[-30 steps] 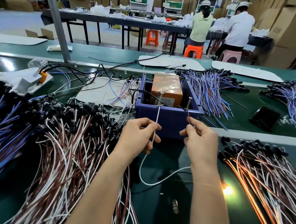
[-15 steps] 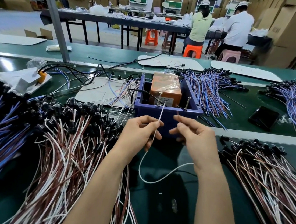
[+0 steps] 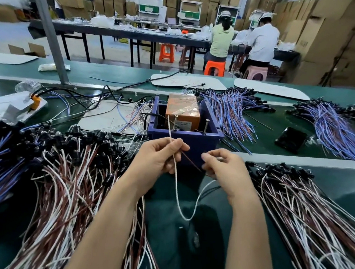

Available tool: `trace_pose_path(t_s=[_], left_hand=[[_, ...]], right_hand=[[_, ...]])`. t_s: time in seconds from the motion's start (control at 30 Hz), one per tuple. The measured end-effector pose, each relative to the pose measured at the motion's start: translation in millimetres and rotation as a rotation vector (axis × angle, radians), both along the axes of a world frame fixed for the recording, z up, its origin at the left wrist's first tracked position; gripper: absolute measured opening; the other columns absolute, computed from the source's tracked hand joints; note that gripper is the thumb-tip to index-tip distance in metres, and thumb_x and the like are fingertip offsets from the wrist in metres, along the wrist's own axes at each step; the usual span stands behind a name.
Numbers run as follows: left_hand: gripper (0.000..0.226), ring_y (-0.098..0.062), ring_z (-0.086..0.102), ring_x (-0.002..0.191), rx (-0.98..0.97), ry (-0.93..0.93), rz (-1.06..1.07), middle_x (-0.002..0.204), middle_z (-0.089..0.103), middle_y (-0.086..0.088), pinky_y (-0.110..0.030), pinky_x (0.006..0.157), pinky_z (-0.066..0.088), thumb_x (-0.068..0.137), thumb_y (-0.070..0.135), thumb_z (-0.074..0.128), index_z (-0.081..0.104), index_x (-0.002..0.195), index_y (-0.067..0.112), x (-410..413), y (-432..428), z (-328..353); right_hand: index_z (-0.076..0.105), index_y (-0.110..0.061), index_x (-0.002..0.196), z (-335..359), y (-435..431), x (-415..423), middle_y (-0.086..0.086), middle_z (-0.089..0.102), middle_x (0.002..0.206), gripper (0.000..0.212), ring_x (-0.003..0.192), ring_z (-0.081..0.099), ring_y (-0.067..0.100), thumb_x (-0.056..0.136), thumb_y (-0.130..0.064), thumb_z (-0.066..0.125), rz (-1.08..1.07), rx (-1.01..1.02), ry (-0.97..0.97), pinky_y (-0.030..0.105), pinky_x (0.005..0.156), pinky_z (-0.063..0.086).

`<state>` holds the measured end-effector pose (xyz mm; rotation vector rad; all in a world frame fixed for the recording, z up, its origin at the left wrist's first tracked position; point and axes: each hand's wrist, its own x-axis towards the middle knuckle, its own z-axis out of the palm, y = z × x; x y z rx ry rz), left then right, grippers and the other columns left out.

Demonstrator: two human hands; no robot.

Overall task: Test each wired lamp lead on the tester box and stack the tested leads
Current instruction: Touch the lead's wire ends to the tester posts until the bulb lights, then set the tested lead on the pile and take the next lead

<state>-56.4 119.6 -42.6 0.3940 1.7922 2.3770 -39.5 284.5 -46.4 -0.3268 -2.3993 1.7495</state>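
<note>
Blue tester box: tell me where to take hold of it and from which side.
Probably best: grip the blue tester box by its two side walls at the rim, from above, a hand each side. It is open-topped with straight walls, and upright screws stand at its near rim.

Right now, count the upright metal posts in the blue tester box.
2. The left post rises behind the tester box front wall, left of centre; the right post toward its right. Others may hide inside.

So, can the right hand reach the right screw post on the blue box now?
Probably yes: the right hand, holding the brown wire, is just before the blue box, and nothing lies between it and the right screw post.
</note>
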Motion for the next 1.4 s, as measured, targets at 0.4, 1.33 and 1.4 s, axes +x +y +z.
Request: trace_pose_path(t_s=[0.4, 1.33, 1.4], left_hand=[[0.022, -0.001, 0.041, 0.041, 0.217, 0.017, -0.308, 0.058, 0.056, 0.002, -0.013, 0.043, 0.039, 0.088, 0.023, 0.059, 0.074, 0.077, 0.010, 17, -5, 17], [0.036, -0.008, 0.037, 0.043, 0.126, 0.008, 0.010, 0.053, 0.042, 0.005, -0.019, 0.042, 0.036, 0.095, 0.019, 0.045, 0.069, 0.069, 0.017, -3, -34, -3], [0.035, -0.007, 0.033, 0.041, 0.217, 0.047, 0.155, 0.050, 0.038, 0.007, -0.017, 0.040, 0.033, 0.096, 0.018, 0.044, 0.065, 0.068, 0.016, -5, -39, -2]], right_hand=[[0.055, -0.011, 0.118, -21, -11, -1, 0.016, 0.066, 0.087, 0.047, 0.063, 0.065, 0.027, 0.099, -0.050, 0.034, 0.103, -0.416, -0.442, 0.031, 0.050, 0.053], [0.063, -0.006, 0.094, 31, 82, 27, 0.018, 0.067, 0.107, 0.021, 0.099, 0.061, 0.029, 0.090, -0.026, 0.058, -0.036, 1.068, -0.331, 0.028, 0.074, 0.042], [0.065, -0.008, 0.085, 28, 41, 28, 0.015, 0.070, 0.100, 0.019, 0.091, 0.065, 0.028, 0.091, -0.024, 0.057, 0.161, 0.857, -0.269, 0.029, 0.073, 0.048]])
